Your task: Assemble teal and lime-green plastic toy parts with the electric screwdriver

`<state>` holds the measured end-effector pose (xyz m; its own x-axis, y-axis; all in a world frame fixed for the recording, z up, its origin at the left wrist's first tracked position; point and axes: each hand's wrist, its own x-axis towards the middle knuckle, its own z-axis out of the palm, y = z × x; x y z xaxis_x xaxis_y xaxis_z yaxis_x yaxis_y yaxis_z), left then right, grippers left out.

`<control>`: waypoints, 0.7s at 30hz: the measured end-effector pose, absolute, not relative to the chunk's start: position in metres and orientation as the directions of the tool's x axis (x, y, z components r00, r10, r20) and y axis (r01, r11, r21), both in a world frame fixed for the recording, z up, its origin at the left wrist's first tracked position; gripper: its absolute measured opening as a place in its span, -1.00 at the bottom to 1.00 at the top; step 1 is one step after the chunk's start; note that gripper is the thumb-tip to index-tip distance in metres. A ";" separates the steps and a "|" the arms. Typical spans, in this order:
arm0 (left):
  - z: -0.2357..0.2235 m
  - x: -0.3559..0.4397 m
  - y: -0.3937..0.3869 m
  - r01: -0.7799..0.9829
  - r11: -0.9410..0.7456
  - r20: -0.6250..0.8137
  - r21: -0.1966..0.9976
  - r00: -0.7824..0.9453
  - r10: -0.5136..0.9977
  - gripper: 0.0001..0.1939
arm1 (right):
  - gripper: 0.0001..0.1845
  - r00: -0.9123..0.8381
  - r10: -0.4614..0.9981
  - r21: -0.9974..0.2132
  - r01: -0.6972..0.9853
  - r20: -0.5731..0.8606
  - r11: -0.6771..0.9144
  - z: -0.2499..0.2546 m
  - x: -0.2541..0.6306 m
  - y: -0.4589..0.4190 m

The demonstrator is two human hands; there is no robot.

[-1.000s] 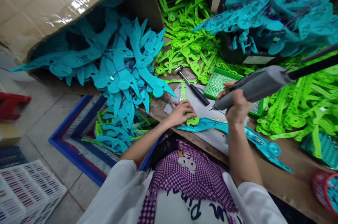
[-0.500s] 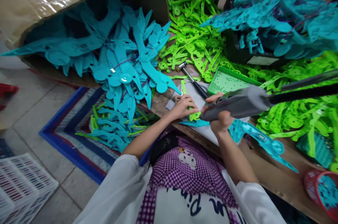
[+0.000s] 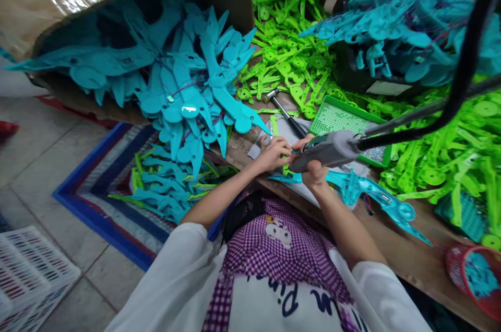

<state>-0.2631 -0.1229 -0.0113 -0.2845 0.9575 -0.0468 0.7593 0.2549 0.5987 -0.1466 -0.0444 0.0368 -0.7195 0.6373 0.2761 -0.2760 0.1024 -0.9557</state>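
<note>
My right hand (image 3: 316, 173) is wrapped round a grey electric screwdriver (image 3: 332, 148), whose front end points left toward my other hand. The screwdriver's tip is hidden by my fingers. Bent over a bright green plastic strip (image 3: 274, 124) is my left hand (image 3: 276, 153), its fingers closed on the strip close to the tool. Beneath both hands lies a translucent blue plastic part (image 3: 354, 186) with a pointed end, resting along the bench's front edge. A hammer (image 3: 287, 115) with a black handle lies just beyond my hands.
Small metal pieces lie in a green perforated tray (image 3: 324, 113). A tipped cardboard box (image 3: 39, 6) spills blue parts (image 3: 183, 86) at left. Green strips (image 3: 285, 55) cover the back; a black bin (image 3: 352, 68) overflows with blue parts. A red basket (image 3: 456, 264) stands right. Black cable (image 3: 469, 55) crosses overhead.
The screwdriver has shifted left and a little up, closer to my left hand. Its black cable now arcs higher, and more of the green tray shows. My left hand stays on the green strip.
</note>
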 end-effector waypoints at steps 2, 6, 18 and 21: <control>-0.013 -0.263 -0.124 0.763 0.254 -0.046 0.594 -0.282 0.958 -0.82 | -0.39 -0.705 0.653 -0.943 -0.329 0.276 0.043 0.036 -0.150 -0.047; -0.017 -0.264 -0.121 0.719 0.246 -0.045 0.650 -0.287 0.957 -0.88 | -0.49 -0.641 0.722 -0.950 -0.305 0.260 0.072 0.030 -0.159 -0.050; 0.075 -0.215 -0.168 0.349 -0.204 0.403 0.915 -0.741 0.538 -0.60 | -0.66 -0.605 0.723 -0.937 -0.297 0.334 0.184 0.036 -0.161 -0.052; 0.103 -0.195 -0.153 0.566 -0.208 0.592 0.798 -0.670 0.449 -0.40 | -0.66 -0.631 0.720 -0.954 -0.248 0.290 0.167 0.040 -0.162 -0.052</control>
